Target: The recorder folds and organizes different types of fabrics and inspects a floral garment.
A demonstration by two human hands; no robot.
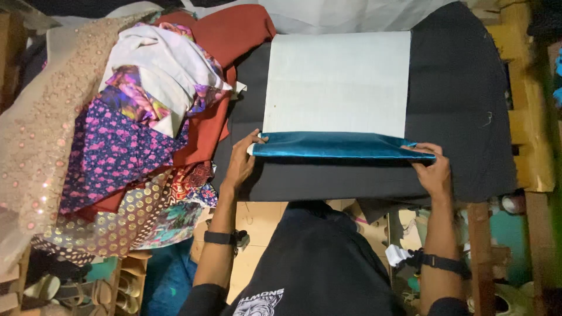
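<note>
Teal velvet fabric, folded back into a long narrow band (342, 146), lies across the middle of a dark cloth-covered desk (462, 99), just in front of the person. Its pale whitish underside (336, 82) spreads away from the person as a flat rectangle, so the piece shows teal only along the near edge. The long axis of the band runs left to right across the desk, with its ends pointing toward the two hands; the right end sits slightly nearer the person than the left, giving a faint tilt.

The left hand (240, 164) holds the left end of the band, thumb on top at the corner and fingers curled under the fold, a narrow grip closed on the cloth. The right hand (433, 169) holds the right end, fingers laid flat over the top of the fold and pressing it against the desk; its grip is likewise closed on the fabric. Each wrist carries a black band.

Left of the desk is a heap of mixed fabrics (134, 129): purple floral print, white cloth, rust-red cloth, and beige sequined net. A yellow wooden frame (530, 117) stands at the right edge.
</note>
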